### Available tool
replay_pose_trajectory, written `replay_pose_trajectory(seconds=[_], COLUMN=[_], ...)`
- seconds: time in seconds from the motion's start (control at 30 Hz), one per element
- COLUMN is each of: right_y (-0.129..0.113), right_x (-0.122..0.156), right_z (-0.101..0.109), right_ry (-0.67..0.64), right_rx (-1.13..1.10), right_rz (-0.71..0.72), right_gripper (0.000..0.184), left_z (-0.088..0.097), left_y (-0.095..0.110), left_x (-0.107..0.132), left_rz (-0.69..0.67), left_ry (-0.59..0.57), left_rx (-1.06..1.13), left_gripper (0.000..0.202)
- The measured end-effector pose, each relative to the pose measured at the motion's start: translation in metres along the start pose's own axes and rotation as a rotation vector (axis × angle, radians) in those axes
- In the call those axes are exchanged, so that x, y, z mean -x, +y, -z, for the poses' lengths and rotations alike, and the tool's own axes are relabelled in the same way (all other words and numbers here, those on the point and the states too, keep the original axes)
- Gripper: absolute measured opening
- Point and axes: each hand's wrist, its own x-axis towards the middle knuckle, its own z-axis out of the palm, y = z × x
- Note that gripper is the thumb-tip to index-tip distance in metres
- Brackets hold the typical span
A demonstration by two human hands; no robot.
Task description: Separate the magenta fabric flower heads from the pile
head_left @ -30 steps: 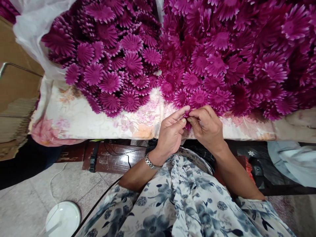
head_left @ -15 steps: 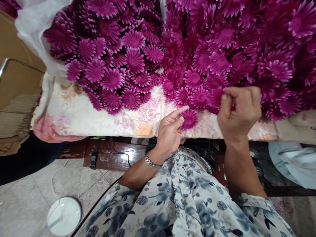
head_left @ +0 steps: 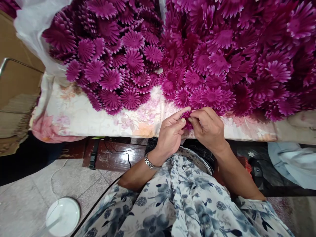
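Observation:
Close to the table's front edge, my left hand (head_left: 170,140) pinches a magenta artificial flower (head_left: 189,125) between thumb and fingers, its index finger stretched along the top. My right hand (head_left: 209,129) meets it from the right, thumb and forefinger closed on the same flower's edge. Fingers cover much of the flower, so whether it is one petal layer or several I cannot tell. Just beyond my hands lies a big heap of loose magenta flower heads (head_left: 212,95). Another heap, of flower heads in stacks (head_left: 111,79), sits to the left.
A floral cloth (head_left: 123,123) covers the table. White plastic sheeting (head_left: 37,29) lies beside the left heap, near a cardboard box (head_left: 18,85) with a metal rod. On the floor at lower left stands a white round container (head_left: 64,215) with a stick.
My right hand has come left and down from the right heap to the flower at my left hand. The left hand has stayed nearly still.

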Motion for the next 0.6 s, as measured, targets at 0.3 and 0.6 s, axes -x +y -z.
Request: replay_pose_trajectory(seconds=[0.3,0.6], right_y=[0.007,0.019], right_x=[-0.011,-0.018], right_z=[0.007,0.027], right_ry=[0.196,0.134], right_rx=[0.126,0.223], right_rz=[-0.061,-0.074], right_gripper=[0.008,0.025], left_z=[0.002,0.004], left_y=[-0.003,0.0], left_x=[-0.005,-0.006], left_rz=[-0.117,-0.105], left_ry=[0.037,0.057], left_rx=[0.003,-0.008], left_gripper=[0.027,0.026])
